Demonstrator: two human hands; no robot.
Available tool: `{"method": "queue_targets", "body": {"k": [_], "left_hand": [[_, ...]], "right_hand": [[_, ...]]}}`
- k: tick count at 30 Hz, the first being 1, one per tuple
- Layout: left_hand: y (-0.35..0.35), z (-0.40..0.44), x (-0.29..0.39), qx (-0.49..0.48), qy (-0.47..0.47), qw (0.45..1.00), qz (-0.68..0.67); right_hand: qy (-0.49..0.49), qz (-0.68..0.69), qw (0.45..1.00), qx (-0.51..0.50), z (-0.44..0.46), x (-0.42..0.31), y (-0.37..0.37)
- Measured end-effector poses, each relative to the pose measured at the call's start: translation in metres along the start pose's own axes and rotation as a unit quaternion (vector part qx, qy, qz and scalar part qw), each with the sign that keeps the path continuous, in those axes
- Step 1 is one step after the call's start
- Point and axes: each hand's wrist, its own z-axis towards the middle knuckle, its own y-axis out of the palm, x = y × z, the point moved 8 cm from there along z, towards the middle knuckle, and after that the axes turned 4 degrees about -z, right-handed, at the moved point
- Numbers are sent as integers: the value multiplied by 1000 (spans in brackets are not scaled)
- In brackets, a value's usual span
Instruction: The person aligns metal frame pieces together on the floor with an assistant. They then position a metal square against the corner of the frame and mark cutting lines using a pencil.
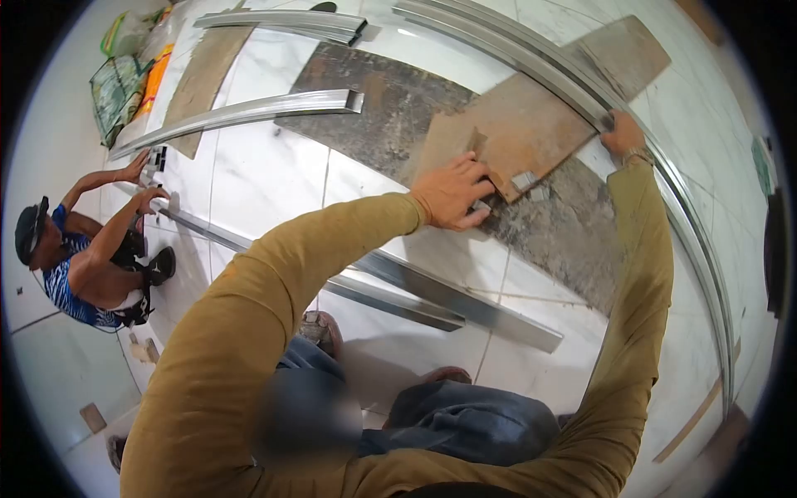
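Note:
My left hand (455,192) is over the edge of a brown wooden board (540,124), fingers curled. A small grey metal piece (481,206) shows between its thumb and fingers, mostly hidden. Just right of it, another small metal piece (523,180) rests on the board's corner. My right hand (623,135), with a watch at the wrist, is closed around a long, shiny metal channel (531,62). That channel runs from the top of the view across the board, and long metal lengths continue down the right side past my forearm.
A dark, stained sheet (365,100) lies under the board on white tiles. Metal tubes (274,109) lie at the left, and more channels (465,299) lie before my feet. A crouching person (83,257) at far left handles metal lengths. Sacks (124,91) stand behind.

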Motion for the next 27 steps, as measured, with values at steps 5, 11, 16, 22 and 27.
{"method": "queue_targets", "body": {"k": [5,11,16,22,27], "left_hand": [[-8,28,-23,20,28,999,27],[-1,19,-16,10,29,999,26],[1,5,-14,63,49,997,8],[-5,1,-17,19,104,990,-88],[-11,-56,-21,3,98,992,75]], "right_hand": [[48,-115,990,73,13,8,-39],[64,-87,975,194,2,-43,-54],[-100,202,958,179,-123,-198,-92],[-269,140,948,-95,-299,-285,-24],[13,99,985,-142,-431,-279,-73]]}}
